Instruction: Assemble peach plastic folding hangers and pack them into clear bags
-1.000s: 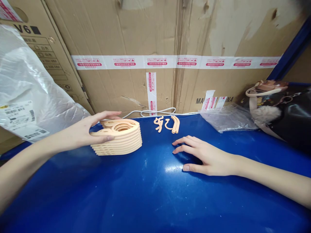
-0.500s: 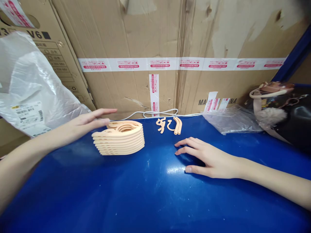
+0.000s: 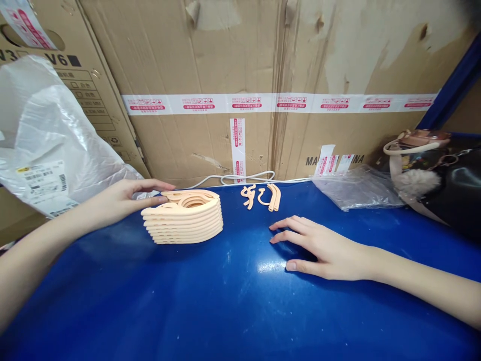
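A neat stack of peach-coloured plastic pieces that look like folded travel hangers [image 3: 184, 220] lies on the blue table [image 3: 233, 301], left of the middle. My left hand [image 3: 120, 198] is at the stack's back left end, its thumb and fingers apart around the top piece's edge; whether the fingertips touch it, I cannot tell. To the right, my right hand [image 3: 315, 245] rests low over the table with fingers spread and nothing in them. Beyond it, near the back edge, lie loose peach hooks [image 3: 248, 195] and a pair of curved arm pieces [image 3: 274, 197].
Large cardboard boxes [image 3: 210, 145] stand behind the table. A white cable [image 3: 248, 176] runs along the back edge. A silvery plastic bag [image 3: 63, 130] leans at left. At right lie a clear plastic bag [image 3: 356, 188], a black bag [image 3: 458, 185] and a bottle [image 3: 419, 145].
My left hand has lowered slightly onto the stack's back left end, its fingers coming down from above the top piece. My right hand stays in place.
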{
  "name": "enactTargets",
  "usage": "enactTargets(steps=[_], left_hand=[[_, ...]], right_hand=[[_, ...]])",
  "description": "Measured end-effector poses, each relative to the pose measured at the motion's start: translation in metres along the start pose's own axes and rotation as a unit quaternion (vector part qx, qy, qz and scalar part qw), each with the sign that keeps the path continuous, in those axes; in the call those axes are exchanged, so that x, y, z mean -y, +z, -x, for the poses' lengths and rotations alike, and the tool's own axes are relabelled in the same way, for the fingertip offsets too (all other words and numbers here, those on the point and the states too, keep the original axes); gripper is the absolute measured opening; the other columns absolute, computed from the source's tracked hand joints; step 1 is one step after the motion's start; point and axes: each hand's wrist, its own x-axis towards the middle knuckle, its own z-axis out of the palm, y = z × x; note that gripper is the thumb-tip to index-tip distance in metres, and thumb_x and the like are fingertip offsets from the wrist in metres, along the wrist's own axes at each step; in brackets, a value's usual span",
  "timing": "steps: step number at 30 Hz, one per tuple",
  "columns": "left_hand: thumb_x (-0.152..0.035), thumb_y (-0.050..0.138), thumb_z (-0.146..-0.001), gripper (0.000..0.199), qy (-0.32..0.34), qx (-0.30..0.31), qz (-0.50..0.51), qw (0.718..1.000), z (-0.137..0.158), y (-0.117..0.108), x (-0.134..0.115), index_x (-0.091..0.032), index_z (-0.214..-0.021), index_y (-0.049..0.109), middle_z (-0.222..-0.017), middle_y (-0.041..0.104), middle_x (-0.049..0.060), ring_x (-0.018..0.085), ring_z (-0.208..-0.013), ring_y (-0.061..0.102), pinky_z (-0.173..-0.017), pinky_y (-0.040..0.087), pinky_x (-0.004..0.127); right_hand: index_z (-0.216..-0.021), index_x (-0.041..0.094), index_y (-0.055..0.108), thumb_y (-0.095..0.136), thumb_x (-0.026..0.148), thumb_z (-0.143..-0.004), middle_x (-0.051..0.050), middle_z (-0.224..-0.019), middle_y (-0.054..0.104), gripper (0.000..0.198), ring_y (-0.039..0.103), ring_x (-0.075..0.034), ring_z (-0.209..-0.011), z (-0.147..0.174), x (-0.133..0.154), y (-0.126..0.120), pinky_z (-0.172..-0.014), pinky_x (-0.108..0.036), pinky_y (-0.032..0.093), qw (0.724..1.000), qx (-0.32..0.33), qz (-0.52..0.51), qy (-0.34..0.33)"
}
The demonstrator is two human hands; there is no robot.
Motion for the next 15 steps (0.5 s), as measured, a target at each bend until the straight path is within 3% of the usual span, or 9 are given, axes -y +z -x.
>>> enactTargets(steps=[7,12,15], left_hand=[[-0.055,0.053,-0.083,0.047,-0.010,0.037,0.000,0.999,-0.005,0.002,0.011,-0.020,-0.112,0.064,-0.114,0.069,0.000,0.023,-0.106,0.059,-0.095,0.039,0.027],[-0.053,0.057,-0.080,0.054,-0.028,0.023,0.002,0.999,-0.003,-0.009,0.004,-0.019,-0.122,0.055,-0.127,0.061,0.000,0.023,-0.115,0.053,-0.096,0.036,0.026],[-0.059,0.052,-0.080,0.058,-0.054,0.007,-0.027,0.998,0.005,-0.021,-0.001,-0.018,-0.121,0.054,-0.115,0.064,-0.001,0.020,-0.100,0.058,-0.086,0.041,0.025]], right_hand=[[-0.121,0.023,0.056,0.051,0.048,-0.091,-0.009,-0.131,0.051,0.040,0.047,-0.022,-0.119,0.000,-0.001,0.000,-0.101,-0.038,0.037,1.000,0.000,0.000,0.002],[-0.123,0.023,0.054,0.051,0.048,-0.091,-0.008,-0.132,0.050,0.040,0.046,-0.021,-0.120,0.000,-0.001,0.000,-0.102,-0.038,0.037,1.000,0.005,0.003,0.004],[-0.122,0.023,0.055,0.050,0.049,-0.091,-0.008,-0.132,0.050,0.040,0.046,-0.021,-0.120,0.000,-0.001,0.000,-0.101,-0.038,0.037,1.000,0.004,0.005,0.006]])
